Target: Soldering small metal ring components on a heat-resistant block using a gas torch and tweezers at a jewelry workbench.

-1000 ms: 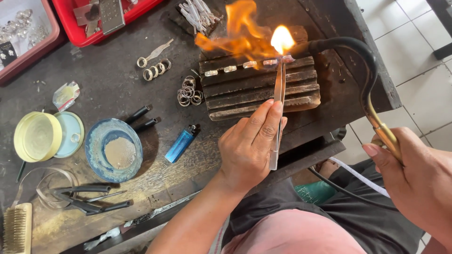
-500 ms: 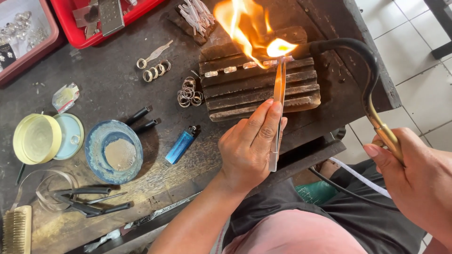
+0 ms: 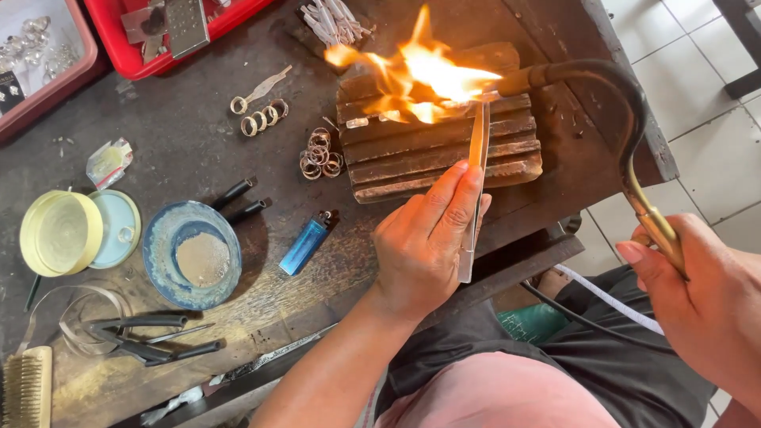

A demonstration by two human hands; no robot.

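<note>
My left hand (image 3: 424, 238) grips long metal tweezers (image 3: 476, 190) whose tips reach up to small metal pieces (image 3: 357, 123) on a charred ridged wooden block (image 3: 444, 154). My right hand (image 3: 709, 305) holds a curved brass torch (image 3: 626, 127) by its handle at the right edge. The torch nozzle points left across the top of the block, and its orange flame (image 3: 420, 75) spreads over the pieces near the tweezer tips.
On the dark workbench lie metal rings (image 3: 319, 154), more rings (image 3: 261, 119), a blue lighter (image 3: 305, 246), a blue dish (image 3: 193, 254), a yellow lid (image 3: 62, 234), pliers (image 3: 139, 337) and a brush (image 3: 28, 388). Red trays (image 3: 127, 59) stand at the back.
The flame has shifted from flaring up near the tweezer tips to spreading leftward across the block's top. Both hands have stayed nearly in place.
</note>
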